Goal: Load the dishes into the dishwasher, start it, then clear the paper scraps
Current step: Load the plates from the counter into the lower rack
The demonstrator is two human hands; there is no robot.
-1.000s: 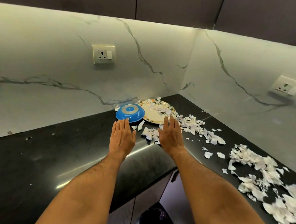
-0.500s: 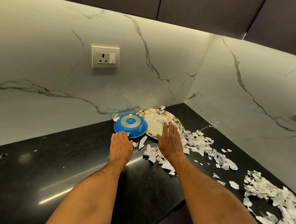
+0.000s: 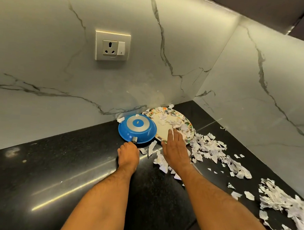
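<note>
Black granite countertop [image 3: 55,166] meets marble walls in the far corner, where an upside-down blue pan [image 3: 137,128] sits touching a floral plate [image 3: 164,129]. Left hand [image 3: 128,156] is curled round the pan's handle stub. Right hand [image 3: 176,148] lies flat, fingers straight, on the plate's near rim. Paper scraps [image 3: 209,148] litter the right side.

counter [image 3: 55,171] — glossy black stone | wall [image 3: 42,83] — smooth veined marble | scraps [image 3: 208,148] — torn paper
</note>
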